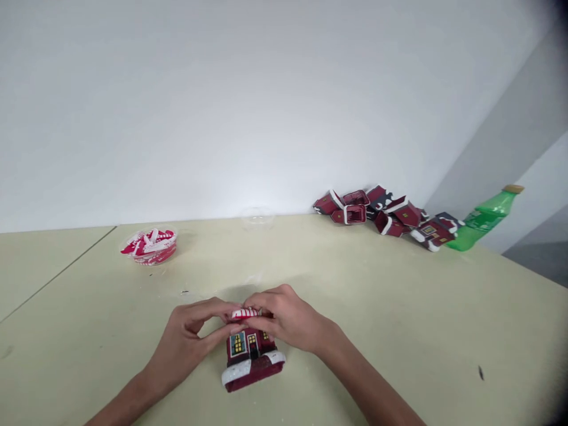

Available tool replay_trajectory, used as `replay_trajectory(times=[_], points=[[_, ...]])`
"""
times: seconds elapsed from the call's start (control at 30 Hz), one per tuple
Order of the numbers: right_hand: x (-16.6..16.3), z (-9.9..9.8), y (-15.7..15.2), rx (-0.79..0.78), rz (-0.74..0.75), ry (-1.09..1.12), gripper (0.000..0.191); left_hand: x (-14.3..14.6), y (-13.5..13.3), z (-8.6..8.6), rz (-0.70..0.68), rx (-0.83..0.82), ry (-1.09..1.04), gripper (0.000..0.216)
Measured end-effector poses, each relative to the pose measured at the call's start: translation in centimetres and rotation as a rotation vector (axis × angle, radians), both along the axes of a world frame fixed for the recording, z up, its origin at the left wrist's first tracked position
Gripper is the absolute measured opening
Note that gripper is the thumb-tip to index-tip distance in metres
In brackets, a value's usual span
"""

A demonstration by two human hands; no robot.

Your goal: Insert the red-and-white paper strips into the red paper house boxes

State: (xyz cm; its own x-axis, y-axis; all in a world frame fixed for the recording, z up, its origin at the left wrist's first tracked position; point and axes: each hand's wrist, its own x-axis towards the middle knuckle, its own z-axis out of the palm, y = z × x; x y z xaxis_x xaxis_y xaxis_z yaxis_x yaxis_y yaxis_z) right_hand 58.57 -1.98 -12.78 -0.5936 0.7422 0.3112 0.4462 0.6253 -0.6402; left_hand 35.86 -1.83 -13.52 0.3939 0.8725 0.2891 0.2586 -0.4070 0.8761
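A small dark red toy house [252,352] with yellow windows and a white snowy base lies on the table in front of me. At its far end is a red-and-white striped piece [245,313], partly covered by fingers. My left hand [189,331] pinches this piece from the left, thumb at the house's upper edge. From the right, my right hand [286,316] grips the same piece between thumb and fingers. Whether the striped piece is joined to the house or only pressed against it, I cannot tell.
A clear plastic bowl [155,255] of red and white pieces stands at the left. Several red toy houses [402,213] are heaped at the back right, beside a tilted green bottle [483,219]. A clear lid-like disc [258,221] lies near the wall.
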Motion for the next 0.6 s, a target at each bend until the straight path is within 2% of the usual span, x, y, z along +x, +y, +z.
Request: replay_trajectory(times=[0.17,0.3,0.43,0.6], points=[[-0.1,-0.7,0.1,-0.008,0.023,0.184,0.029,-0.3,0.2,-1.3,0.034,0.05,-0.061,0.011],[-0.2,-1.4,0.0,-0.025,0.029,0.239,0.023,-0.8,0.1,-2.8,0.057,0.054,-0.056,0.01],[-0.1,-1.5,0.1,-0.014,0.025,0.275,0.016,-1.3,-0.1,-3.6,0.023,0.08,-0.03,0.013],[0.1,-1.6,0.1,-0.006,0.013,0.267,0.012,-1.7,-0.1,-3.8,-0.014,0.252,0.034,0.025]])
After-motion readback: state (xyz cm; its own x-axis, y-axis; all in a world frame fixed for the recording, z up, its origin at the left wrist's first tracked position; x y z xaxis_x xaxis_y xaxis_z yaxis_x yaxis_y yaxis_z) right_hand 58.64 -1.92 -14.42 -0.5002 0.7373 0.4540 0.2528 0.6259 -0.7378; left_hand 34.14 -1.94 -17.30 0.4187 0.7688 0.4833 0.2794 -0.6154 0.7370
